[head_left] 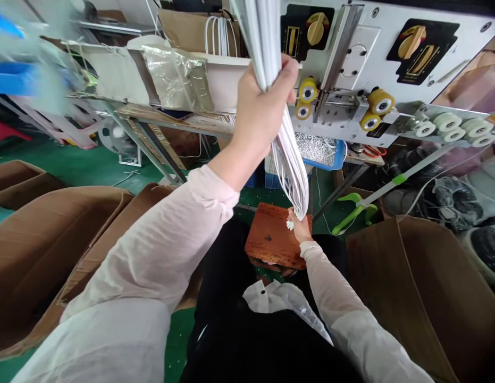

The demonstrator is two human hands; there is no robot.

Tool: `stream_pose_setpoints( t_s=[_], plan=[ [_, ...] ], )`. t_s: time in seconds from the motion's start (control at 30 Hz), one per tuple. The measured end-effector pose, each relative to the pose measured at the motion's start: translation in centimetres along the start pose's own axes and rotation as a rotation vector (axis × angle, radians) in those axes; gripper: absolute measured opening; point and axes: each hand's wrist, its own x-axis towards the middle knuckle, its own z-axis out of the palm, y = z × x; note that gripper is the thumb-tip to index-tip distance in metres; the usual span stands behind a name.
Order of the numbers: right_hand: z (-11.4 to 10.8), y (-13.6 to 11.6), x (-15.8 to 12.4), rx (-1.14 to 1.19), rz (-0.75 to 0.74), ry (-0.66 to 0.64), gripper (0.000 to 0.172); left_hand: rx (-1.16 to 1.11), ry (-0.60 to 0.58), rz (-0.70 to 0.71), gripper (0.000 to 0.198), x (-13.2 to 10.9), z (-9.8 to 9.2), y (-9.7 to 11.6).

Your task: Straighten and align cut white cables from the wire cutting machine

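Note:
A long bundle of white cables [289, 146] runs from the top edge of the view down to a point above a reddish-brown wooden stool [267, 234]. My left hand [265, 101] is raised and wrapped round the upper part of the bundle, in front of the machine. Lower down, my right hand [300, 226] is closed round the bundle's lower end, where the cables bend and short white ends stick out. Between the two hands the cables hang slightly spread.
A machine [359, 69] with yellow rollers and knobs stands ahead. Below it sits a blue tray [333, 159] of small white pieces. Cardboard boxes [422, 276] flank both sides; a green-footed stand [357, 207] is at the right. A plastic bag [171, 74] lies on the bench.

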Motion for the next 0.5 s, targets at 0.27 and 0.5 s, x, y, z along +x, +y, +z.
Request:
stream_pose_setpoints(
  t_s=[0.27,0.5],
  plan=[
    [-2.1,3.1,0.8,-0.187,-0.027,0.006,0.036,-0.118,0.112,-0.103,0.020,-3.6,-5.0,-2.6],
    [-2.8,3.5,1.7,-0.213,-0.054,0.015,0.026,-0.098,0.253,-0.124,0.015,-5.3,-7.5,-2.0]
  ],
)
